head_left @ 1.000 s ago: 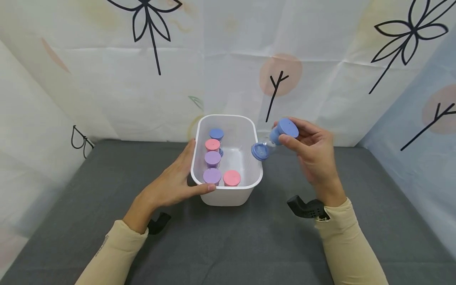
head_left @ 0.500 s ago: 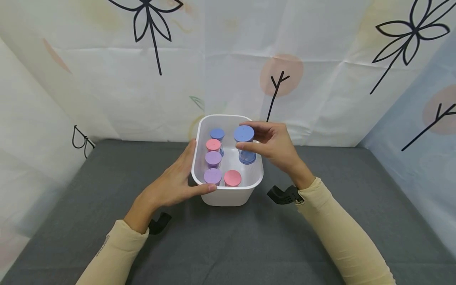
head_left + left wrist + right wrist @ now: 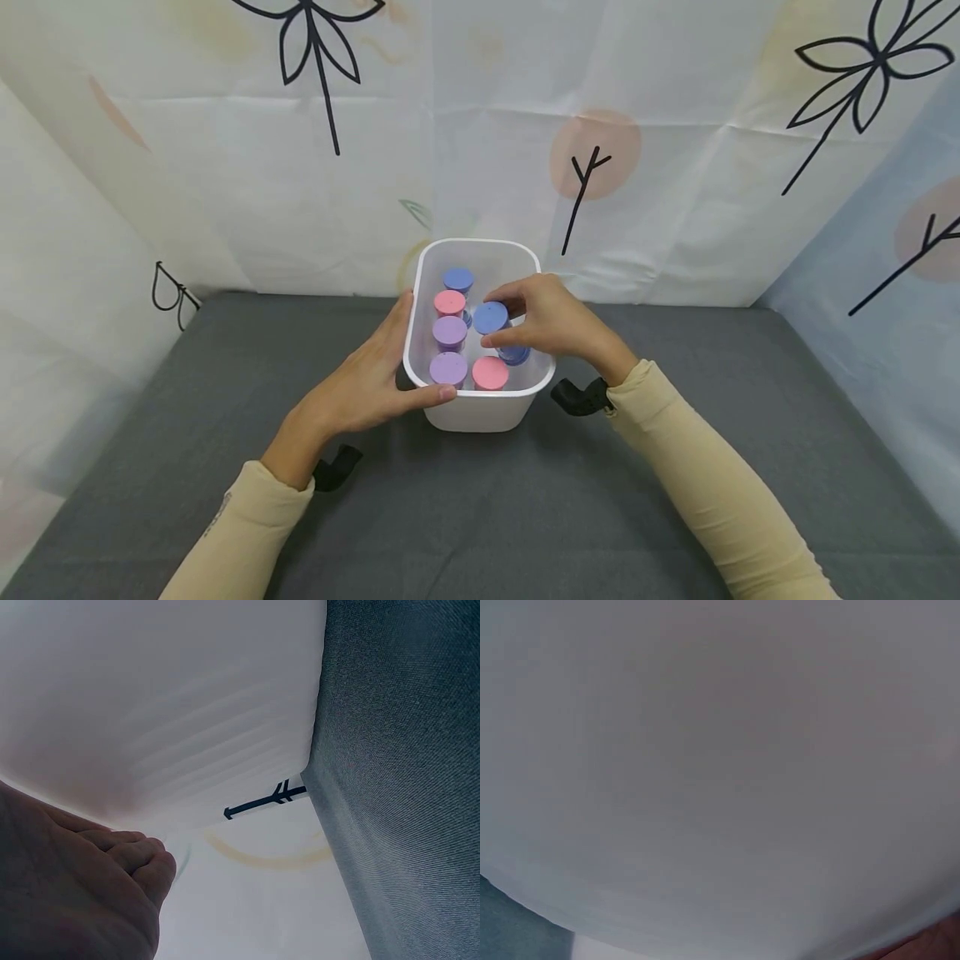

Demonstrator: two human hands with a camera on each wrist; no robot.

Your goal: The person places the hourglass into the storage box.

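Observation:
In the head view my right hand (image 3: 551, 315) reaches over the right rim of a white plastic bin (image 3: 480, 412). Its thumb and fingers pinch the blue top of a sand timer (image 3: 491, 317), which leans inside the bin with its blue base to the lower right. My left hand (image 3: 367, 379) holds the bin's near left corner, thumb on the front rim and fingers along the outer left wall. A column of sand timers lines the bin's left side: a blue one (image 3: 458, 279), a pink one (image 3: 449, 302) and two purple ones (image 3: 450, 332). Another pink sand timer (image 3: 491, 372) stands front right.
The bin stands on a dark grey cloth (image 3: 465, 517). Behind it hangs a pale printed curtain (image 3: 495, 167). The bin's outer wall (image 3: 720, 765) fills most of the right wrist view.
My right hand has carried the blue sand timer from outside the bin's right edge leftward over the rim and down into the bin. The left hand stays in place.

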